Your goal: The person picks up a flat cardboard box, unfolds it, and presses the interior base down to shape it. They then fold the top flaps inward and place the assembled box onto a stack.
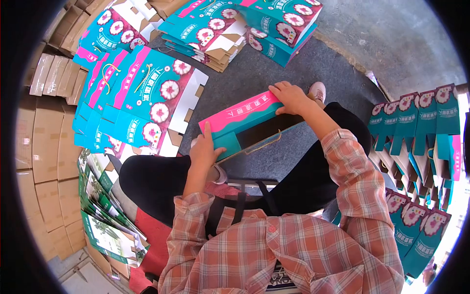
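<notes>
Between my knees I hold a teal and pink cardboard gift box (241, 116), its long side open to a dark inside and a cord handle (264, 142) along the near edge. My left hand (202, 152) grips the box's left end, thumb and fingers on either side of the corner. At the far right end, my right hand (293, 102) is closed over the other corner, fingers on the pink strip. To the left lie flat, unfolded boxes (142, 93) of the same print, overlapping in a pile, some with yellow cord handles.
More flat boxes (210, 29) lie stacked ahead. Made-up teal boxes (411, 112) stand in rows at the right. Brown cartons (46, 147) line the left side, with green and white printed sheets (105, 210) near my left knee. Grey floor (245, 63) shows in front.
</notes>
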`<state>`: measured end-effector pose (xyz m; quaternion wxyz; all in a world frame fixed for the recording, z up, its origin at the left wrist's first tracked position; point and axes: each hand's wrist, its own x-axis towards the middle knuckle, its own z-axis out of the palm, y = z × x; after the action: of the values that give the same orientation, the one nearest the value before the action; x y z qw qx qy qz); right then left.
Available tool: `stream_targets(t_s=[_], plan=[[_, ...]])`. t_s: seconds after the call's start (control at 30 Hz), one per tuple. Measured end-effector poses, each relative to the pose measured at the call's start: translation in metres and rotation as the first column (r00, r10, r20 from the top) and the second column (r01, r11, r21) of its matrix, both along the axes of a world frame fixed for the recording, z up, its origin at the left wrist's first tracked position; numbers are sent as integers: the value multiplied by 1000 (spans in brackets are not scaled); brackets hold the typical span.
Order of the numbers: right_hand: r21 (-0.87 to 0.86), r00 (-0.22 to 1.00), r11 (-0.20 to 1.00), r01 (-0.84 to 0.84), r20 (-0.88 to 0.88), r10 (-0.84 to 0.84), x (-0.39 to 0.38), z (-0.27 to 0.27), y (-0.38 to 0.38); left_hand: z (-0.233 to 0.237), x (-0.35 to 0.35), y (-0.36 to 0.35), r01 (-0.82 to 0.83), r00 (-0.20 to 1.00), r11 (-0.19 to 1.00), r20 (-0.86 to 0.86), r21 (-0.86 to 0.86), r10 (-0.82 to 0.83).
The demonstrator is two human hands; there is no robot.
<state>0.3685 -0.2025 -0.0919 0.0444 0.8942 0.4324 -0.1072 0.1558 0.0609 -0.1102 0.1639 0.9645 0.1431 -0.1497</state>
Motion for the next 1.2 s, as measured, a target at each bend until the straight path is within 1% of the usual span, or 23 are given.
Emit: stream_targets(t_s=[0.07, 0.13, 0.27, 0.3, 0.33, 0.37, 0.4, 0.47, 0.63, 0.7, 0.73, 0.8, 0.83, 0.87, 0.9, 0.93, 0.97, 1.0, 1.03, 1.07, 1.13, 1.17, 1.2], plan=[[-19, 1000, 1000, 6, 30, -5, 0, 15, -1, 1, 3, 3, 10, 1000, 1000, -8, 16, -9], [-24, 925, 925, 378, 50, -377, 2, 36, -9, 2, 1, 4, 25, 1000, 999, -19, 29, -24], [-27, 871, 873, 486, -70, -487, 8, 47, -36, 1, 3, 3, 26, 1000, 999, -7, 25, -26], [-33, 779, 839, 544, -350, -519, 2, 51, -32, -1, 3, 3, 22, 1000, 999, 0, 24, -22], [-55, 623, 804, 592, -601, -500, -3, 55, -29, -2, 3, 3, 23, 1000, 999, 3, 23, -23], [-1, 779, 914, 405, -523, -345, -9, 47, -27, -1, 3, 2, 21, 1000, 1000, 2, 24, -21], [2, 780, 915, 402, -524, -342, -11, 42, -25, 1, 2, 2, 18, 1000, 1000, 0, 26, -18], [-134, 813, 971, 199, -530, -240, -13, 32, -23, 1, 0, 5, 15, 1000, 1000, 8, 16, -15], [-121, 711, 982, 147, -677, -189, -8, 38, -49, -9, -5, 10, -57, 995, 994, 79, -92, 65], [5, 735, 999, 36, -678, -23, -13, 40, -61, -14, -7, 12, -62, 993, 991, 97, -121, 74], [6, 735, 999, 34, -678, -21, -10, 39, -59, -20, -8, 15, -64, 992, 991, 98, -121, 76], [-138, 743, 986, 91, -650, -160, 0, 44, -52, -31, -8, 22, -59, 989, 972, 116, -229, 88], [-30, 773, 979, 200, -610, -176, 8, 21, -59, -29, -8, 25, -50, 990, 972, 119, -228, 79], [-27, 773, 977, 210, -607, -183, 8, 20, -58, -18, -6, 27, -111, 987, 922, 69, -372, 147], [63, 870, 952, 298, -429, -244, 8, 17, -54, -10, -4, 28, -174, 979, 847, 8, -503, 206], [168, 918, 918, 360, -237, -317, 9, 15, -49, -13, -3, 28, -166, 980, 849, 12, -501, 199], [172, 917, 915, 365, -235, -321, 13, 9, -45, -22, -2, 27, -181, 943, 806, 132, -564, 304], [108, 852, 870, 480, -292, -434, 19, 1, -40, -37, -2, 29, -182, 880, 758, 239, -627, 409], [36, 770, 811, 584, -339, -540, 25, -5, -36, -72, -5, 40, -333, 861, 711, 107, -619, 496], [36, 767, 807, 590, -338, -546, 28, -9, -32, -84, -10, 49, -327, 865, 713, 107, -620, 490], [-38, 754, 859, 510, -462, -468, 31, -14, -38, -98, -8, 48, -453, 834, 517, -141, -726, 533], [-107, 745, 879, 464, -489, -453, 35, -22, -42, -7, -2, 7, -549, 765, 288, -333, -784, 552], [-174, 731, 892, 417, -519, -443, 38, -25, -46, -51, -4, 21, -389, 876, 443, -176, -808, 450]])
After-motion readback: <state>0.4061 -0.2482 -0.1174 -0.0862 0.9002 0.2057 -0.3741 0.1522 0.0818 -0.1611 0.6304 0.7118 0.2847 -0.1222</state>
